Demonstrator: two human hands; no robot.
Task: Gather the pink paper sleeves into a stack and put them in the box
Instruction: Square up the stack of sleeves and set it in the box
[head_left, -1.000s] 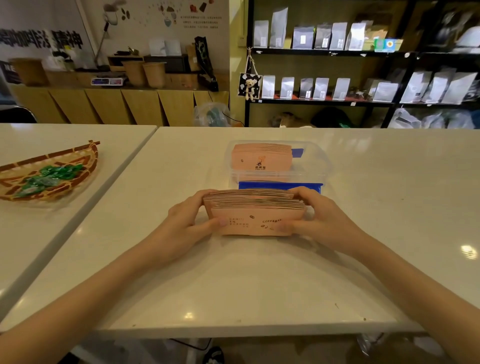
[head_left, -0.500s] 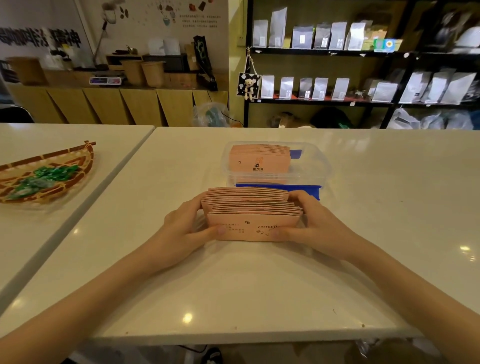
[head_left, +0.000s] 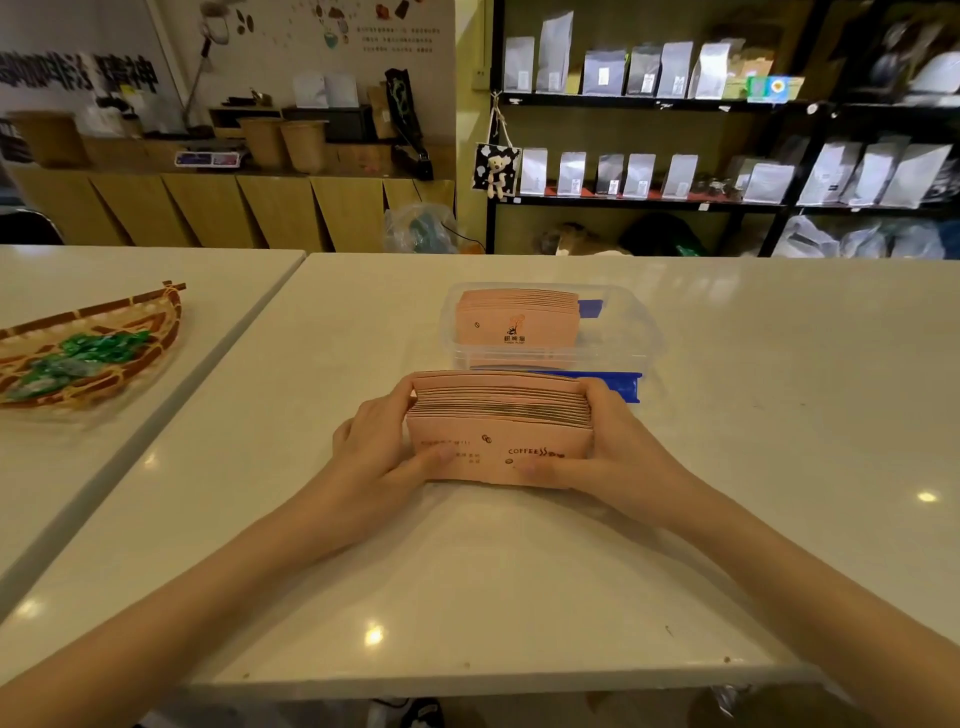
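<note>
While both hands clasp it, stack (head_left: 500, 436) stands on desk (head_left: 467, 571).
Left hand (head_left: 387, 449) and right hand (head_left: 618, 449) fingers grip flat pink paper (printed "COFFEE").

Box (head_left: 631, 332): right half free beside sleeves (head_left: 517, 325)

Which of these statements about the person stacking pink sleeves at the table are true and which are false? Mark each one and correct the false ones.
1. Both hands grip the stack of pink sleeves. True: the left hand and the right hand press it from opposite ends.
2. The clear box is empty. False: a batch of pink sleeves stands in it.
3. The held stack stands on edge on the table, in front of the box. True.
4. The woven basket sits on the same table as the box. False: it is on the neighbouring table to the left.
5. The basket holds green wrapped items. True.
</note>
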